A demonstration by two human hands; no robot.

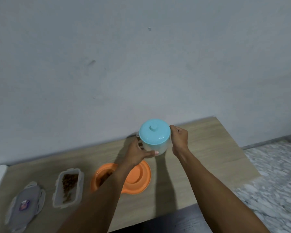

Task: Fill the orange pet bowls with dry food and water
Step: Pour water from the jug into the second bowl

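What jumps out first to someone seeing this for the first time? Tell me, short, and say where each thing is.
The blue-lidded jug stands out mid-frame near the wall, with the left hand and the right hand on either side of it. Just in front sits the orange double pet bowl, its left well holding dry food and its right well looking empty. To the left lie an open food container and its lid.

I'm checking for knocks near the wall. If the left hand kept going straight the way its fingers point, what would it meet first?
The left hand already touches the jug; pushing on would press its side. Depth beyond is unclear.
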